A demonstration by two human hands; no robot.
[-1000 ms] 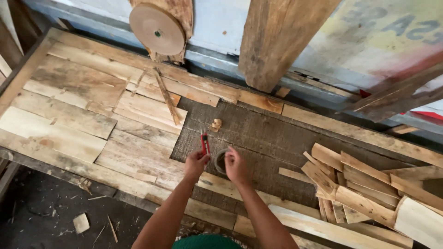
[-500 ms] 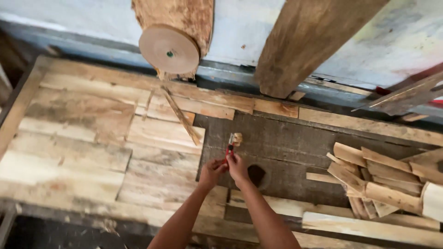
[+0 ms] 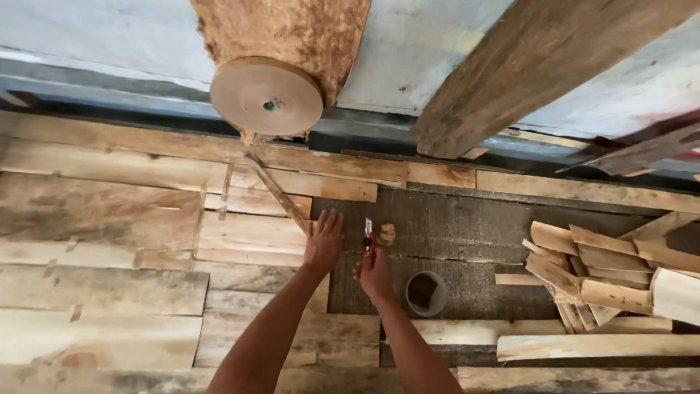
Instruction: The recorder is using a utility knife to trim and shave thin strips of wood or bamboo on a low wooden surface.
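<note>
So we've got the red knife (image 3: 368, 244) in our right hand (image 3: 375, 276), fingers wrapped round the handle, blade out and pointing away over the dark woven mat (image 3: 467, 219). Left hand (image 3: 324, 241) lies flat, fingers spread and holding nothing, on the mat's left edge where it meets the planks (image 3: 248, 233). No cut shows in the mat, so we judge cutting not begun. Small pale wood chunk (image 3: 386, 233) sits just beside the blade. Grey round cup (image 3: 425, 292) near our right wrist. Rough offcuts (image 3: 598, 273) piled to the right; round paper roll (image 3: 266, 97) at the back.
</note>
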